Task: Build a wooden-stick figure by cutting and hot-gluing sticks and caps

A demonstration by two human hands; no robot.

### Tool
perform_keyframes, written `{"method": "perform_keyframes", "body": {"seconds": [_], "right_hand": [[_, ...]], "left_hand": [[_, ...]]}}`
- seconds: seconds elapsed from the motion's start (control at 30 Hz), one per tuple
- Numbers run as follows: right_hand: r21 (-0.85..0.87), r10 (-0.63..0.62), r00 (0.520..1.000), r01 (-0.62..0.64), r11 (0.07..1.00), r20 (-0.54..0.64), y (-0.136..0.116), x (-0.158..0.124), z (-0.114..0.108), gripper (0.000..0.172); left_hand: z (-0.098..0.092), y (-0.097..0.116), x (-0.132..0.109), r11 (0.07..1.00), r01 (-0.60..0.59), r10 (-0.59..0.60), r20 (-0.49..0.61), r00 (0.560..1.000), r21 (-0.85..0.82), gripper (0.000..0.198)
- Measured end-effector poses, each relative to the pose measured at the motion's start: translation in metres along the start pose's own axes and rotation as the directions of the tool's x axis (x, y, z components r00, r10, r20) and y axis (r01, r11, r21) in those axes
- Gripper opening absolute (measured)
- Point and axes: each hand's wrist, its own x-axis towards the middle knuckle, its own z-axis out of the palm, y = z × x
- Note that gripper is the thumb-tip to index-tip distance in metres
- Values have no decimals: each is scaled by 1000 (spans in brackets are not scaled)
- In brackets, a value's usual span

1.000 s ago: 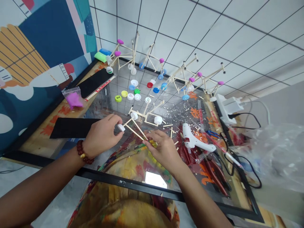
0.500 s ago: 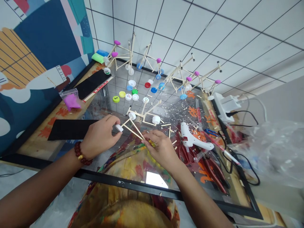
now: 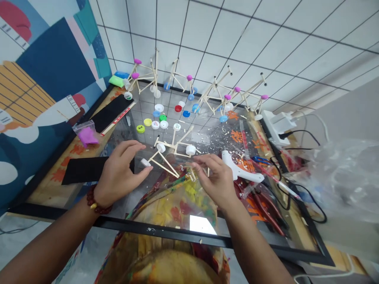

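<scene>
A small frame of thin wooden sticks [image 3: 166, 161] with white bottle-cap wheels lies on the glass table top [image 3: 166, 232], right in front of me. My left hand [image 3: 117, 171] hovers at its left end with the fingers spread; the thumb is right beside a white cap [image 3: 145, 162] on the frame's tip. At the frame's right end, my right hand [image 3: 217, 179] is lifted off with loosely spread fingers and nothing in it. A second part of the stick frame with two white caps [image 3: 177, 146] lies just behind.
A white glue gun [image 3: 237, 167] lies right of my right hand, with red pliers [image 3: 268, 215] and cables beyond. Loose coloured caps [image 3: 156, 120] and several finished stick models [image 3: 213, 96] stand toward the tiled wall. Black sheets [image 3: 84, 170] lie left; a power strip [image 3: 276, 123] sits right.
Both hands have let go of the stick frame and opened their fingers. The right hand has drawn back a little to the right. The camera has tilted slightly.
</scene>
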Motion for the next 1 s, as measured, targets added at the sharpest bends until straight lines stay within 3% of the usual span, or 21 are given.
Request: {"method": "perform_keyframes", "body": {"seconds": [0.17, 0.37, 0.53, 0.63, 0.7, 0.77, 0.87, 1.0], "right_hand": [[-26, -38, 982, 34, 999, -185, 1, 4, -14, 13], [-134, -156, 960, 127, 983, -232, 0, 0, -17, 6], [-150, -112, 986, 93, 984, -123, 18, 0, -19, 13], [-176, -72, 997, 75, 981, 25, 24, 11, -26, 26], [-241, -71, 989, 101, 965, 131, 23, 21, -34, 37], [-317, -78, 974, 145, 937, 215, 19, 29, -44, 39], [-408, -74, 963, 178, 896, 258, 21, 26, -67, 27], [-458, 3, 988, 69, 886, 156, 43, -1, -110, 19]], "left_hand": [[-14, -3, -1, 999, 11, -1, -292, 956, 34, 38], [-18, -16, 5, 989, 97, -41, -425, 904, 112, 33], [-41, -11, 7, 965, 80, 45, -461, 886, 249, 30], [-62, -1, 3, 908, 124, 83, -463, 882, 400, 37], [-68, 4, 2, 900, 147, 74, -477, 876, 410, 42], [-65, 6, 2, 919, 137, 98, -551, 828, 370, 45], [-50, 3, 0, 946, 46, 200, -688, 698, 322, 44], [-29, -13, -20, 953, 43, 166, -638, 752, 298, 56]]}}
